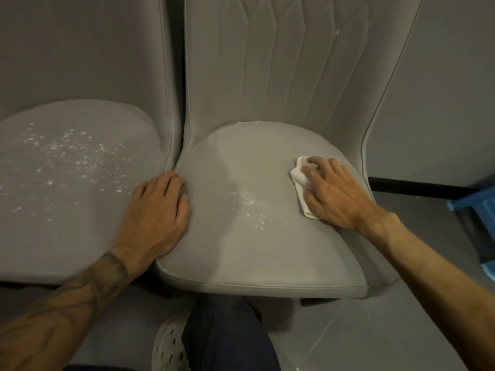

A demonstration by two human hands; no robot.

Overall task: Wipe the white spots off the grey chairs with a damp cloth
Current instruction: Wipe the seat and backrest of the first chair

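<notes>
My right hand (334, 194) presses the cloth (301, 183) onto the right chair (254, 258); my left hand (158, 210) rests at its edge.

Both hands lie spread and released, and neither one is clenched. The folded cloth sits under my right fingers, at the seat's right side. White spots (249, 207) remain mid-seat, and many more cover the left chair (67, 236). Below is grey floor (401, 330).
</notes>
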